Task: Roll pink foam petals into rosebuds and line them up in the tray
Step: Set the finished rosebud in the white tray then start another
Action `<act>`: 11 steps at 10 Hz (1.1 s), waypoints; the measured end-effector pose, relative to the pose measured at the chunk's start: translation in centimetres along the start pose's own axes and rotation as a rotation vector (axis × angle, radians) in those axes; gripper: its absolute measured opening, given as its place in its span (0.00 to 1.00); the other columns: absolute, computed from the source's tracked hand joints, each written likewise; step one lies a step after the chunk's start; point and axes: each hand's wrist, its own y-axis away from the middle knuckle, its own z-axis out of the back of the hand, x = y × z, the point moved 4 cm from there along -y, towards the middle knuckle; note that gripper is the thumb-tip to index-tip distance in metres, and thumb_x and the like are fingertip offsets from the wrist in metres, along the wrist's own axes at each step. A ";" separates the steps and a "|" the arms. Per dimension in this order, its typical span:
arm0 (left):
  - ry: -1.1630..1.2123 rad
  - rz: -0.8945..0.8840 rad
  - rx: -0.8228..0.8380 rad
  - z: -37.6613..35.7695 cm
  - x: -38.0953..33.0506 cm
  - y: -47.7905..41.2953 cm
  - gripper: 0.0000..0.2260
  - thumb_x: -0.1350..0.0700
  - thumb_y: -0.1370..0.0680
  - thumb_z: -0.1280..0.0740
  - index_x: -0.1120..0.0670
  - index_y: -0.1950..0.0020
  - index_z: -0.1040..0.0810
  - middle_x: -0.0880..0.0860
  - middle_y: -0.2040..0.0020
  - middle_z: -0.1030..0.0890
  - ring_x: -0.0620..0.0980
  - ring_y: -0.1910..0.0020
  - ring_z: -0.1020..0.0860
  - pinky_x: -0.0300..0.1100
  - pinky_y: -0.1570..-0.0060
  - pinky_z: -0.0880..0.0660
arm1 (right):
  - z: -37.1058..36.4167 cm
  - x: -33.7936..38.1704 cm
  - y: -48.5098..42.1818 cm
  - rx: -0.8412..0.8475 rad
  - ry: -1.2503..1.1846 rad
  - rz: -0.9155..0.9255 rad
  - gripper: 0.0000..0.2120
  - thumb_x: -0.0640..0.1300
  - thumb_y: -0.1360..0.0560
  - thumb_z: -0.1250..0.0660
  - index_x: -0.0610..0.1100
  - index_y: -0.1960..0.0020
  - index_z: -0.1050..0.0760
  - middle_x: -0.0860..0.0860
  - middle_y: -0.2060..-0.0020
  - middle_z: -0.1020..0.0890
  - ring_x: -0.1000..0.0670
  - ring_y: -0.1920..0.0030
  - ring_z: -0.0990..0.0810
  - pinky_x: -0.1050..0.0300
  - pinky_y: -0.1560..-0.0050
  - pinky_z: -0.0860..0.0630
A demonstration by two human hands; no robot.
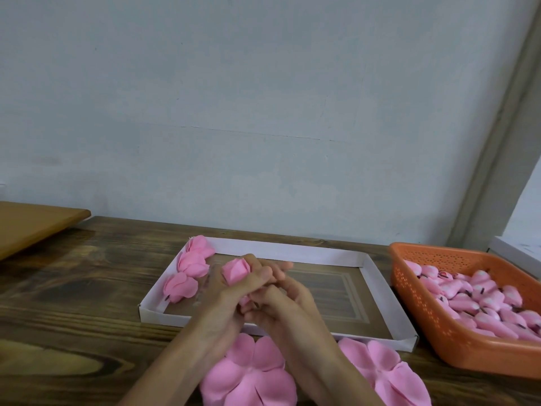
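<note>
A partly rolled pink foam rosebud [235,272] is held just above the near left part of a shallow white cardboard tray [278,251], which is set at the middle of a dark, grained wooden bench [73,288]. The bud is grasped by the left hand [225,297], whose fingers [276,268] are wrapped behind it while the thumb is laid across its front. Its lower end is pinched by the curled fingers [263,300] of the right hand [288,310], which is pressed against the left hand from four o'clock. Three finished pink rosebuds [191,263] are lined up close together along the tray's left wall, at ten o'clock of the hands. Two flat pink foam petal cut-outs [251,373] are spread on the bench at six o'clock of the tray, partly covered by the forearms. An orange perforated plastic basket [424,317] is placed just beside the tray at three o'clock, and small pink foam pieces [486,300] with dark marks are piled in it. A light-brown wooden board [29,227] is seen at nine o'clock, at the bench's far left edge, and a pale blue-grey wall [263,98] is seen behind at twelve o'clock.
</note>
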 end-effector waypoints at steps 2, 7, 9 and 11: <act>-0.470 -0.229 -0.287 1.3 -0.5 -0.2 0.11 0.57 0.28 0.23 0.57 0.67 0.22 0.58 0.67 0.19 0.53 0.61 0.16 0.46 0.60 0.20 | 1.6 2.5 0.7 -0.261 0.914 0.386 0.10 0.47 0.30 0.24 0.53 0.54 0.24 0.56 0.55 0.19 0.52 0.56 0.19 0.55 0.57 0.21; -0.971 -0.232 -0.309 1.6 0.5 0.0 0.15 0.53 0.36 0.32 0.33 0.57 0.21 0.42 0.61 0.17 0.48 0.61 0.18 0.48 0.63 0.18 | -0.1 4.6 1.8 -0.257 1.070 0.708 0.05 0.46 0.28 0.22 0.55 0.54 0.14 0.60 0.59 0.16 0.55 0.52 0.21 0.62 0.50 0.26; -0.605 -0.221 -0.362 1.8 0.8 -0.3 0.10 0.48 0.35 0.26 0.54 0.68 0.22 0.52 0.73 0.23 0.49 0.72 0.24 0.45 0.72 0.26 | 0.7 3.7 1.3 -0.241 0.598 0.411 0.06 0.48 0.23 0.26 0.55 0.47 0.18 0.58 0.52 0.15 0.54 0.50 0.16 0.65 0.54 0.22; -0.112 0.012 -0.459 2.5 0.9 -0.2 0.20 0.49 0.38 0.20 0.60 0.54 0.16 0.59 0.57 0.16 0.56 0.58 0.17 0.52 0.57 0.21 | 0.0 0.8 0.6 -0.103 0.486 0.183 0.14 0.50 0.30 0.23 0.57 0.46 0.21 0.56 0.48 0.15 0.53 0.47 0.15 0.56 0.47 0.19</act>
